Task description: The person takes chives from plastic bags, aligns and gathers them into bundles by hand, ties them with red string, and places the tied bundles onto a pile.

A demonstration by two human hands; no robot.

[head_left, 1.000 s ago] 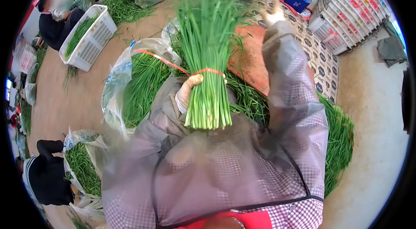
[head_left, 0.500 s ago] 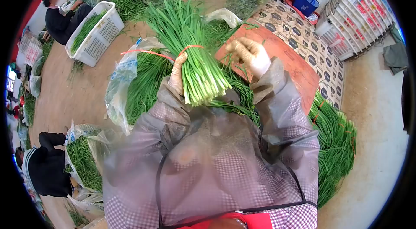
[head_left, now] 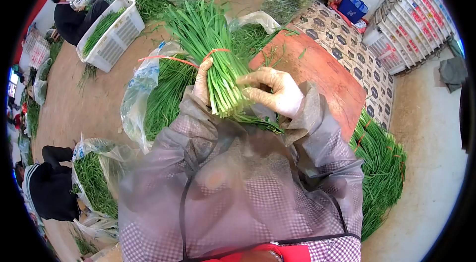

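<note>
A bunch of green garlic chives [head_left: 203, 29] is gripped in my gloved left hand [head_left: 202, 83], the pale cut stem ends [head_left: 223, 101] toward me and the leaves pointing away. An orange-red tie [head_left: 216, 52] circles it, and one long strip [head_left: 166, 58] of the same colour sticks out to the left. My gloved right hand [head_left: 272, 89] is at the right side of the stems, thumb and forefinger apart, fingertips at the stems' edge. Whether they press on them I cannot tell. Loose chives [head_left: 166, 96] lie in a clear plastic bag [head_left: 136, 98] beneath the bunch.
A reddish board [head_left: 317, 63] with green scraps lies to the right. Tied chive bunches [head_left: 379, 173] are piled beside me. A white crate [head_left: 116, 34] and a seated person [head_left: 69, 16] are at upper left. Another person [head_left: 52, 185] bends by a bag of greens [head_left: 94, 182].
My right hand has moved left and down from over the board to the stem ends, its fingers opening from a curl. My left hand keeps holding the bunch.
</note>
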